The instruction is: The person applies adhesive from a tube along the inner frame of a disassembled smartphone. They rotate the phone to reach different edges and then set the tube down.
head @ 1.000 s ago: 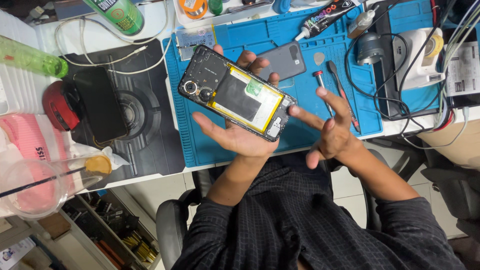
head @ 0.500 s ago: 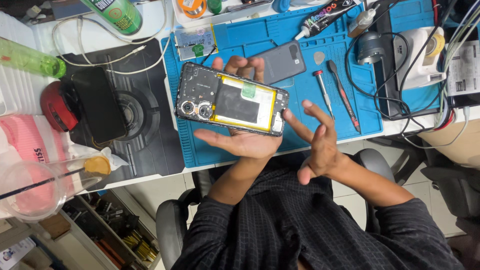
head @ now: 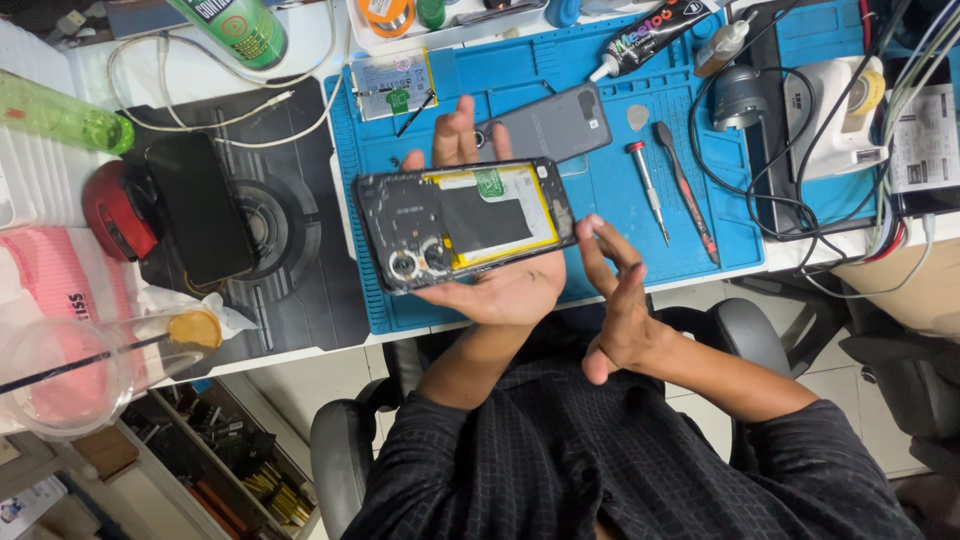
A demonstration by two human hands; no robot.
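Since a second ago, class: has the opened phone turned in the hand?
Yes. The opened phone has turned from slanted to nearly level with the blue mat, camera end swinging down-left, on the left hand.

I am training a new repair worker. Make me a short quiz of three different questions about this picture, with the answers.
1. True or false: the opened phone lies flat on the blue mat.
2. Which of the hands supports the phone from below: A) left hand, B) right hand, C) both?
3. Fill in: the grey back cover lies on the ____ mat.

Key:
1. False; it is held up above the mat.
2. A; the right hand is open, its fingertips at the phone's end.
3. blue
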